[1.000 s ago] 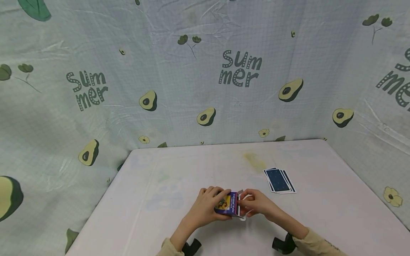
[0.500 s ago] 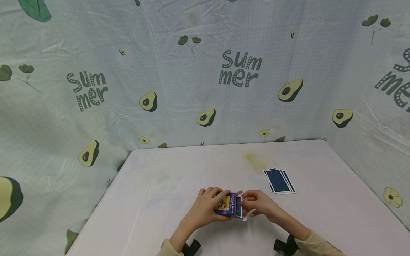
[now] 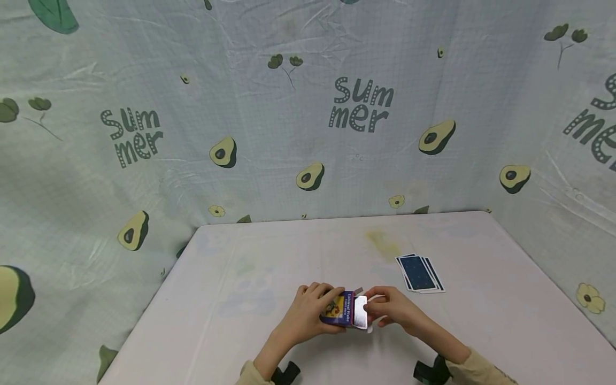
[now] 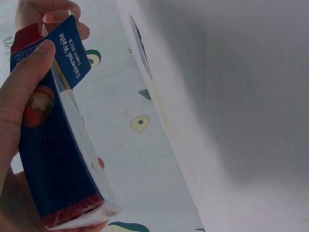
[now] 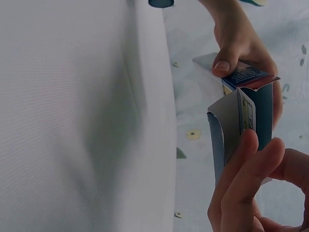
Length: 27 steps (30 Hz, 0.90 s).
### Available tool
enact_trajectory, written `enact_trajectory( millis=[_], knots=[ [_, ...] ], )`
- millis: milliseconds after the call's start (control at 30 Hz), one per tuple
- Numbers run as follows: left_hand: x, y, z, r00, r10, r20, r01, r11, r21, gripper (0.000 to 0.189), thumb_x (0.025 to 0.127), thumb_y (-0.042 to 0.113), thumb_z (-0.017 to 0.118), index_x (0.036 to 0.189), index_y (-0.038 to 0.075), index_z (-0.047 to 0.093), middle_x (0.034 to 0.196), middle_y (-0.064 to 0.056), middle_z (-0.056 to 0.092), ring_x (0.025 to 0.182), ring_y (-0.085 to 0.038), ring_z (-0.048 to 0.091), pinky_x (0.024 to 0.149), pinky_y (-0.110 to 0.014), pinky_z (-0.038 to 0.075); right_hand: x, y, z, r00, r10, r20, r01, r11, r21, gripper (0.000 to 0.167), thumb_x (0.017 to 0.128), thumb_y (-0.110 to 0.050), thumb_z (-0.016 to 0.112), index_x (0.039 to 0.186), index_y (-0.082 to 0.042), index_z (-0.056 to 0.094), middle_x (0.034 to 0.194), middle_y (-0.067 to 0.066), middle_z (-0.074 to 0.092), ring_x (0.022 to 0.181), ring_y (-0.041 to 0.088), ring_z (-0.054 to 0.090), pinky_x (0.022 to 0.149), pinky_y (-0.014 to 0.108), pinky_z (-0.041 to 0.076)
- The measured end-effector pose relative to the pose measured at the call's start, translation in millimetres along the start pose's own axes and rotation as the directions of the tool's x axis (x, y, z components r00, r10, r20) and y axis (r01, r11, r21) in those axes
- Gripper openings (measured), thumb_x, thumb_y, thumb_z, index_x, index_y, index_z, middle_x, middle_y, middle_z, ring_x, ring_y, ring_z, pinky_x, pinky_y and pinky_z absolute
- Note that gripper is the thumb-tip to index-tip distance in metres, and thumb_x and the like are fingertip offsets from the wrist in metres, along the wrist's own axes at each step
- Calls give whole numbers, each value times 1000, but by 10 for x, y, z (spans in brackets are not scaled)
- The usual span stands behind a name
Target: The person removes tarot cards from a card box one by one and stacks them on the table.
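My left hand (image 3: 312, 310) grips a blue tarot card box (image 4: 58, 154) round its sides, thumb on the printed face. The box lies on its side over the table, its end toward my right hand (image 3: 392, 309). A lid flap (image 4: 72, 55) lettered "Universal Waite Tarot Deck" stands out from that end. Tarot cards (image 3: 360, 312) poke from the opening, shining white in the head view. My right fingers (image 5: 248, 166) are bent and pinch them at the end. I cannot tell how many cards they hold; the rest is hidden in the box.
Beyond my right hand, a slightly fanned pile of blue-backed cards (image 3: 418, 272) lies on the white table (image 3: 269, 251). An avocado-patterned cloth (image 3: 260, 133) hangs behind and beside the table. Each wrist wears a dark camera (image 3: 430, 369).
My right hand has edged to the right, away from the box, and more of the cards shows at the opening. The left hand and box have hardly moved. The pile has stayed put.
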State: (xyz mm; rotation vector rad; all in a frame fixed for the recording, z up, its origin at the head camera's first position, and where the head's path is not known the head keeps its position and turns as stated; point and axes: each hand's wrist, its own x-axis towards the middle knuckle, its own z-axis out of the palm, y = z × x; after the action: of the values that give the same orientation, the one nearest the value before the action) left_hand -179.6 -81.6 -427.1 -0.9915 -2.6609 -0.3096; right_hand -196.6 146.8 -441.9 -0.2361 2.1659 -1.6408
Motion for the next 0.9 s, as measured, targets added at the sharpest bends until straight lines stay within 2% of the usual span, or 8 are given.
enact_trajectory(
  millis=[900],
  knots=[
    [-43,-50,17,1000,10,-28,-9,1000,21,73,64,55,70,127,25,47,109,6,54,96,-11,50,78,-33,37,-44,10,-53,1000,7,3,-7,1000,0,35,82,-18,60,110,3,52,86,6,68,67,13,63,50,22,44]
  ],
)
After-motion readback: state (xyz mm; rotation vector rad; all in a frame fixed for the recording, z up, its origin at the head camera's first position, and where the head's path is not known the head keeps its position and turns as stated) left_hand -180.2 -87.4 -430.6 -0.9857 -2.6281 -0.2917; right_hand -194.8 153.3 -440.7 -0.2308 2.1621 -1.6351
